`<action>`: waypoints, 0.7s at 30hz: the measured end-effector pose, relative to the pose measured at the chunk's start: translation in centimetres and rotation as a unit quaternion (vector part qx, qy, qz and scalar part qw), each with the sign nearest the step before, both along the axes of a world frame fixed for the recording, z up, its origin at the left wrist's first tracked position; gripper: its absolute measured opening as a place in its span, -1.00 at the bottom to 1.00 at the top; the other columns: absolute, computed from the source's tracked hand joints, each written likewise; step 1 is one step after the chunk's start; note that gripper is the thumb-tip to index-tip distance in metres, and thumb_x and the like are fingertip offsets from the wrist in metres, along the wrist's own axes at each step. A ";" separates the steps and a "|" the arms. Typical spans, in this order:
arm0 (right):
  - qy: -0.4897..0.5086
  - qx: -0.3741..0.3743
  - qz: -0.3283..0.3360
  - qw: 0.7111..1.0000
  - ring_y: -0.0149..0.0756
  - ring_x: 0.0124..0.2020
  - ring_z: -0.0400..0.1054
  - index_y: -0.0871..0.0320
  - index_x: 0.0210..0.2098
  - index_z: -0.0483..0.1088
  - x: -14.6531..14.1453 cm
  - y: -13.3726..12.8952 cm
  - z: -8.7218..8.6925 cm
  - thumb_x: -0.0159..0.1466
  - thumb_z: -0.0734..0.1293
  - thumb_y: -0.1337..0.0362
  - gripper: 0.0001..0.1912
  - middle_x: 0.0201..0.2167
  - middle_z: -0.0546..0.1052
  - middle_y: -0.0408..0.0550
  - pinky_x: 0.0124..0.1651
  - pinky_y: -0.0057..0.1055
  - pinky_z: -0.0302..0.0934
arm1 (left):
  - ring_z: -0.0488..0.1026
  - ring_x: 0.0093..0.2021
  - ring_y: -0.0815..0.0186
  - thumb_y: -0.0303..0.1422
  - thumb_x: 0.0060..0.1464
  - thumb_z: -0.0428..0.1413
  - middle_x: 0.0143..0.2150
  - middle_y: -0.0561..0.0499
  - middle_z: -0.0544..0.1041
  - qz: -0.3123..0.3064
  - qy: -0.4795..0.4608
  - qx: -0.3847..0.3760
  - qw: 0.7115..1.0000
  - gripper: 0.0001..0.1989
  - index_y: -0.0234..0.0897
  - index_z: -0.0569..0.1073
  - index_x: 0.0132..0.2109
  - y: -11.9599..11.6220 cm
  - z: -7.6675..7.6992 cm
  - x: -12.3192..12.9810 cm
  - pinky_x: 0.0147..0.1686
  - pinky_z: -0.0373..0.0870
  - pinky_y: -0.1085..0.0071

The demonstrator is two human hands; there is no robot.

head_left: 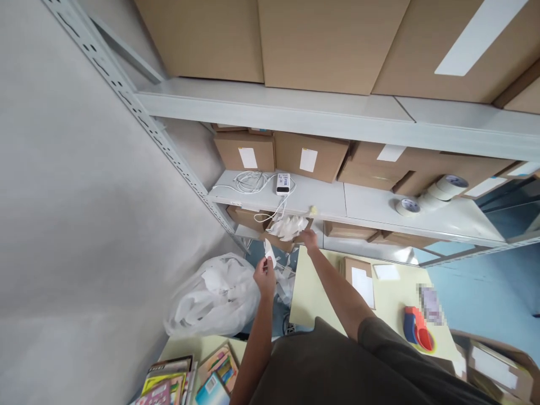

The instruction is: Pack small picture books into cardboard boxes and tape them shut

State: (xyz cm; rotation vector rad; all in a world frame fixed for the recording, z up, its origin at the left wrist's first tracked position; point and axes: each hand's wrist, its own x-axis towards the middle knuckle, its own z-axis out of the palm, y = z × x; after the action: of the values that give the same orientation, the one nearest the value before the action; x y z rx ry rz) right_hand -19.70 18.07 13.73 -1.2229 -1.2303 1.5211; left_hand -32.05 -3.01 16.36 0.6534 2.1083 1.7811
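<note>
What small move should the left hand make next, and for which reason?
Probably the left hand should bring its white scrap to the open carton and release it there: it pinches the scrap close by, crumpled white pieces lie in that carton, and the right hand is at its edge.

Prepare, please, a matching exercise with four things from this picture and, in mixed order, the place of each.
1. Small white piece
2. Red-and-blue tape dispenser
3. Coiled white cable
4. Large plastic bag

A. On a shelf
B. Beside the grey wall
C. In the left hand
D. On the pale-yellow table

Pairs: 1-C, 2-D, 3-A, 4-B
</note>
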 end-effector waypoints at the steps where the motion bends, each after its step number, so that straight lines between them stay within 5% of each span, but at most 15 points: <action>1: -0.017 -0.006 -0.032 0.999 -0.16 -0.28 0.46 0.08 -0.29 0.46 0.4 -0.6 0.1 -0.06 0.49 -0.18 -0.47 -0.38 0.59 -0.08 -0.24 -0.31 0.28 | 0.57 -0.28 0.20 0.04 0.24 0.15 -0.23 -0.12 0.69 -0.007 0.017 -0.001 1.000 -0.55 -0.25 0.67 -0.14 0.3 -0.2 0.1 -0.21 0.47 0.36; 4: -0.037 -0.048 -0.086 0.994 -0.17 -0.27 0.48 0.08 -0.31 0.46 2.6 -3.4 0.8 -0.06 0.50 -0.21 -0.45 -0.35 0.61 -0.05 -0.25 -0.34 0.28 | 0.55 -0.34 0.25 0.01 0.28 0.11 -0.29 -0.10 0.67 -0.041 0.072 0.001 0.997 -0.57 -0.26 0.66 -0.18 1.7 -0.7 0.9 -0.27 0.48 0.37; 11: 0.052 -0.140 0.081 0.985 -0.13 -0.19 0.56 0.15 -0.27 0.58 10.6 -10.5 4.5 0.17 0.42 -0.33 -0.38 -0.25 0.67 0.08 -0.11 -0.29 0.36 | 0.61 -0.22 0.23 -0.16 0.36 0.11 -0.25 -0.09 0.68 -0.238 0.226 0.035 0.944 -0.70 -0.19 0.67 -0.20 5.8 -1.3 7.3 -0.09 0.53 0.32; 18: 0.025 -0.137 -0.092 0.986 -0.28 -0.41 0.40 0.13 -0.56 0.39 18.7 -11.3 3.0 -0.01 0.58 -0.14 -0.50 -0.54 0.49 -0.14 -0.23 -0.34 0.30 | 0.51 0.20 0.02 -0.22 0.21 0.31 0.17 -0.18 0.61 -0.404 0.286 0.008 0.869 -0.73 -0.09 0.68 0.04 6.3 -3.0 15.9 0.24 0.45 0.09; 21: 0.033 -0.140 -0.123 0.982 -0.28 -0.40 0.39 0.11 -0.54 0.36 22.4 -11.4 2.0 0.01 0.56 -0.13 -0.51 -0.52 0.49 -0.15 -0.26 -0.35 0.28 | 0.45 0.28 -0.01 -0.11 0.14 0.35 0.29 -0.19 0.52 -0.427 0.194 -0.010 0.883 -0.57 -0.11 0.62 0.12 6.9 -3.8 19.0 0.25 0.45 0.06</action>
State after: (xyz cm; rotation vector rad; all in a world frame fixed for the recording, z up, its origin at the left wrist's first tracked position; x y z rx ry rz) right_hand 2.69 6.67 15.70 -1.4348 -0.8051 1.5699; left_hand -13.06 3.89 12.59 1.7177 1.5911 1.1690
